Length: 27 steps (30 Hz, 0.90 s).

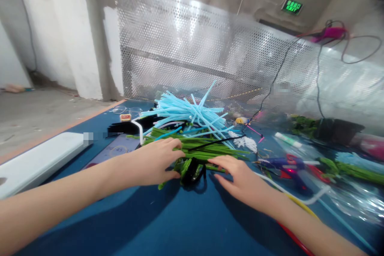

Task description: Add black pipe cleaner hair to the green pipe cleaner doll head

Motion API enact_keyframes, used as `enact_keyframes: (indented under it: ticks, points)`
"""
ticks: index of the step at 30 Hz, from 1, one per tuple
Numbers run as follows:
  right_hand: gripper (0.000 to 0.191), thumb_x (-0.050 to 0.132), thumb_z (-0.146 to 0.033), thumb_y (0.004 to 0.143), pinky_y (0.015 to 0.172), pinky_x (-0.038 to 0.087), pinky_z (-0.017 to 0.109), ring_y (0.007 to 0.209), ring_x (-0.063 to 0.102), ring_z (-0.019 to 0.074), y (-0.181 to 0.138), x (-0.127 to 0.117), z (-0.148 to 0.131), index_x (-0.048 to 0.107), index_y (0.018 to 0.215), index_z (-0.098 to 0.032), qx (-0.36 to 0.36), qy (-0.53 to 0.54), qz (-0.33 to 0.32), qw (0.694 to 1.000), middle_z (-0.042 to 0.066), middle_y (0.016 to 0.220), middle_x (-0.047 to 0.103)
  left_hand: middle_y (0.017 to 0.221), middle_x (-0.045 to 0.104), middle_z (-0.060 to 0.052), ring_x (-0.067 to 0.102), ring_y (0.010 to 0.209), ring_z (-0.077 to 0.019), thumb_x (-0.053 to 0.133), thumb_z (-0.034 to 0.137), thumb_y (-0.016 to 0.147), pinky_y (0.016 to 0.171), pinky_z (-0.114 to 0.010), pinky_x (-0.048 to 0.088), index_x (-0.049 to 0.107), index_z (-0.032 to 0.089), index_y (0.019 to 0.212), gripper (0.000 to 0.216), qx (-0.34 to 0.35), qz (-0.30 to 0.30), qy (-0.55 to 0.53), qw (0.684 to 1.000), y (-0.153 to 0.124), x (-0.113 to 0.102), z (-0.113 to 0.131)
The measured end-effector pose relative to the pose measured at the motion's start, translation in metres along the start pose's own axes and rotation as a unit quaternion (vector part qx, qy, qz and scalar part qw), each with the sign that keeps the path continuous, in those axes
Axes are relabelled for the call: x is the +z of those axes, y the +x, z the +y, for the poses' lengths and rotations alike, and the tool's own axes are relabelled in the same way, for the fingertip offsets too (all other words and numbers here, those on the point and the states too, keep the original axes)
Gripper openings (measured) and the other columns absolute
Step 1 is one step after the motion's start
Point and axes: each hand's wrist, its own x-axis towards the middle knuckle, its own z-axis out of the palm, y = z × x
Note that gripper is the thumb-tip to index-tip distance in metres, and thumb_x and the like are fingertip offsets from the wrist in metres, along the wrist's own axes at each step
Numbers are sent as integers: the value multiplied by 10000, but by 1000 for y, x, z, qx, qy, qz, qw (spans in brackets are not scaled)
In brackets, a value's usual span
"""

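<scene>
My left hand (163, 158) is at the left end of a small green and black fuzzy piece (192, 172) on the blue table. Its thumb and fingers are apart around that end; whether they press on it I cannot tell. On the other side, my right hand (235, 174) has its fingers stretched and spread, holding nothing, with the fingertips close to the green pipe cleaners (216, 147). These lie in a loose bundle just behind the piece. Farther back a large heap of light blue pipe cleaners (192, 110) is spread out, with black ones (129, 126) at its left.
A phone (115, 150) and a long white case (45, 160) lie on the left. To the right are a blue glue gun (285, 164), a white-and-green tube (288, 140) and clear plastic wrapping (360, 200). A perforated metal panel (186, 40) stands behind the table (192, 224).
</scene>
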Motion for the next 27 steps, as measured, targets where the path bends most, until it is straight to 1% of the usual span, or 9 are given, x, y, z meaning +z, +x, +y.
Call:
enact_keyframes:
  ticks: [3, 5, 8, 11, 14, 17, 21, 24, 27]
  points:
    - [330, 532, -208, 840, 734, 562, 349, 907, 658, 227, 4, 9, -3, 641, 1149, -176, 51, 47, 4, 998, 112, 1121, 677, 1117, 597, -95, 611, 1004, -263, 686, 237, 758, 860, -404, 523, 673, 210, 954, 199, 5, -41, -7, 999, -3, 11, -1]
    - [295, 548, -220, 835, 670, 559, 327, 790, 665, 201, 4, 12, -4, 664, 1104, -187, 77, 80, 1, 994, 87, 1001, 707, 1174, 547, -120, 564, 1079, -291, 634, 214, 798, 906, -457, 494, 646, 195, 970, 174, -9, -45, -18, 999, -6, 16, 0]
    - [306, 555, -241, 847, 703, 560, 340, 766, 669, 193, 2, 16, -2, 647, 1135, -192, 102, 133, -4, 986, 61, 916, 718, 1250, 471, -130, 501, 1160, -300, 559, 187, 845, 957, -476, 463, 602, 194, 1021, 181, -40, -31, -64, 997, -13, 26, 4]
    - [339, 542, -229, 864, 768, 563, 341, 840, 678, 191, -3, 22, 0, 604, 1194, -187, 118, 183, -4, 976, 66, 979, 717, 1269, 439, -125, 504, 1141, -292, 512, 196, 875, 949, -486, 467, 577, 207, 1066, 202, -72, -7, -100, 992, -24, 36, 9]
    - [337, 530, -214, 875, 813, 560, 331, 892, 676, 181, -5, 28, 1, 588, 1207, -197, 124, 220, -3, 968, 68, 1051, 704, 1283, 442, -121, 494, 1150, -287, 498, 196, 881, 956, -497, 459, 552, 218, 1135, 261, -77, 26, -99, 992, -31, 42, 16]
    - [325, 530, -212, 878, 826, 559, 326, 895, 676, 171, -6, 31, 1, 589, 1198, -200, 126, 242, 0, 962, 64, 1065, 700, 1307, 450, -115, 439, 1215, -306, 537, 209, 852, 1008, -549, 386, 553, 229, 1167, 316, -74, 77, -84, 991, -30, 42, 24]
    - [318, 541, -213, 871, 843, 556, 338, 913, 673, 177, -7, 31, 2, 590, 1185, -195, 129, 257, 7, 958, 72, 1090, 692, 1175, 590, -78, 526, 1088, -286, 629, 284, 827, 980, -543, 375, 623, 243, 1079, 255, -54, 129, -78, 987, -23, 42, 31]
    - [305, 549, -213, 865, 846, 554, 346, 903, 673, 181, -7, 31, 4, 596, 1167, -199, 134, 261, 9, 956, 67, 1062, 697, 1070, 658, -55, 565, 1002, -258, 639, 245, 837, 938, -510, 390, 661, 241, 998, 163, -33, 161, -65, 984, -22, 44, 32]
    - [293, 547, -219, 867, 851, 551, 351, 908, 671, 186, -7, 31, 5, 598, 1155, -200, 138, 264, 10, 954, 66, 1051, 697, 1038, 678, -47, 575, 969, -244, 635, 197, 838, 899, -481, 407, 679, 236, 927, 107, -26, 173, -67, 982, -22, 44, 32]
